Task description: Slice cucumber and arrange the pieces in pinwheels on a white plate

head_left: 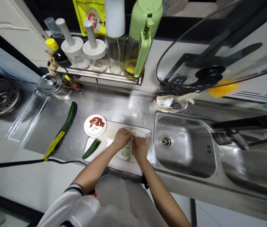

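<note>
My left hand (122, 138) and my right hand (141, 148) meet over the right half of a white cutting board (105, 146). Their fingertips close together on a small pale-green cucumber slice (132, 136), partly covered by the fingers. Beneath them is a white oval with a thin dark outline, seemingly a plate (120, 154). Nearer me on that oval lie several cucumber slices (127, 154) arranged like a pinwheel. A cut piece of cucumber (92, 148) rests at the board's left end. Behind it stands a small white plate (87, 130) with chopped red bits (96, 122).
A whole cucumber (70, 118) with a yellow label lies left on the steel counter. Right of the board are a sink (182, 151) and a black faucet (246, 123). A seasoning rack (105, 74) and a glass lid (194, 47) hang behind. A lidded pot (53, 88) stands back left.
</note>
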{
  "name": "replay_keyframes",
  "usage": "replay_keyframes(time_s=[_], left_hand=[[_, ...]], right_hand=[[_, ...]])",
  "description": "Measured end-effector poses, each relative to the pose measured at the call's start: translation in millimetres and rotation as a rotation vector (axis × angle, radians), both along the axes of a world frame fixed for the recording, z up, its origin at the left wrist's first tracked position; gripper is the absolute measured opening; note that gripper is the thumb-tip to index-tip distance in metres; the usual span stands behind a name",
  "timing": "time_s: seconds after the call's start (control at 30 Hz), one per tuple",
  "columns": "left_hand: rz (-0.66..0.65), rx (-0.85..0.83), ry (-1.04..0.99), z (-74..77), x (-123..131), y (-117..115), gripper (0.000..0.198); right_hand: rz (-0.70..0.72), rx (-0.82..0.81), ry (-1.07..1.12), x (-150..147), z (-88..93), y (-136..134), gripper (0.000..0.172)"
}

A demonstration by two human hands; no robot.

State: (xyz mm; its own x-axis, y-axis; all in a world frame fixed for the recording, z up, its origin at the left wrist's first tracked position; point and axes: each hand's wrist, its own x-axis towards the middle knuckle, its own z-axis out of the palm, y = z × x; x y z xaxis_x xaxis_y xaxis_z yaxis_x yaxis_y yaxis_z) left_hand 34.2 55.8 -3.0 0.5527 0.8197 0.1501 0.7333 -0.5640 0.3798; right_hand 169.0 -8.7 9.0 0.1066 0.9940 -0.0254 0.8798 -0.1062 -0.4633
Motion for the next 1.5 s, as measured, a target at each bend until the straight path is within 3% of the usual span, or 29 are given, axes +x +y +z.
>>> replay_keyframes(time_s=[0.53,0.97,1.2,1.5], left_hand=[[0.036,-0.035,-0.026,-5.3,-0.5,-1.9,0.017],[0.118,-0.053,-0.104,3.8,-13.9,-6.8,0.019],[0.387,-0.049,-0.167,15.9,-58.0,-6.9,0.019],[0.948,-0.155,-0.041,22.9,-135.9,0.2,0.023]], right_hand=[[-0.001,-0.079,-0.039,-2.8,-3.4,5.0,0.031],[-0.008,0.041,0.014,2.6,-1.1,0.0,0.031],[-0.019,0.044,0.030,2.1,2.8,-5.6,0.028],[0.044,0.100,0.043,-7.8,4.4,-11.6,0.028]])
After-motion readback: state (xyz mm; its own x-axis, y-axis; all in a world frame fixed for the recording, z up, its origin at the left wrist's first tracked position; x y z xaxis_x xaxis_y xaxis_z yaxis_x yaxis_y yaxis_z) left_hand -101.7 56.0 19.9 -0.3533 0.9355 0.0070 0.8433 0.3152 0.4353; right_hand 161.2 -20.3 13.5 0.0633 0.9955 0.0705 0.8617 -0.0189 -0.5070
